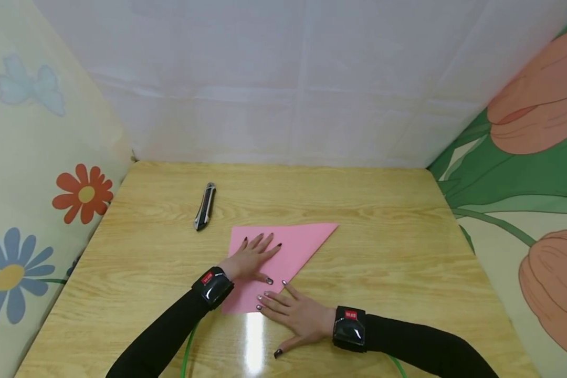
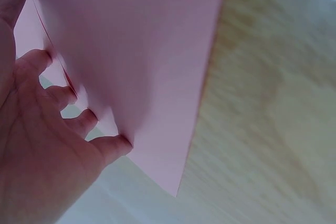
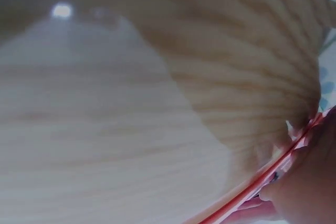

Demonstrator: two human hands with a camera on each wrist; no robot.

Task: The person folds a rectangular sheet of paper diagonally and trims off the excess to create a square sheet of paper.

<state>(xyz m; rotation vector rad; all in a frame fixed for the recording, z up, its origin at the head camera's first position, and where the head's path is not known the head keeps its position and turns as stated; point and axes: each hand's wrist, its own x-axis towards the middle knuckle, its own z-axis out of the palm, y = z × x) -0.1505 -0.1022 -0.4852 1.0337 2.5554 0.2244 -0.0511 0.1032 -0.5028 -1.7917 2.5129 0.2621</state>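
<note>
A sheet of pink paper point(image 1: 307, 241) lies on the table with a slanting edge running to a sharp point at the upper right. My left hand point(image 1: 250, 260) rests on it with the fingers spread. In the left wrist view those fingertips touch the pink paper point(image 2: 157, 51), where a thin dark line suggests two layers. Spread fingers of my right hand point(image 1: 302, 317) reach the paper's lower slanting edge, while the thumb lies on bare wood. The right wrist view catches the paper's edge point(image 3: 249, 190) beside part of the hand point(image 3: 310, 177).
Beyond the paper, to the left, lies a black and silver utility knife point(image 1: 205, 206). The wooden table point(image 1: 387, 210) ends at a white cloth point(image 1: 264, 121) behind and flowered sheets at both sides. A green cord point(image 1: 188, 352) hangs under the left forearm.
</note>
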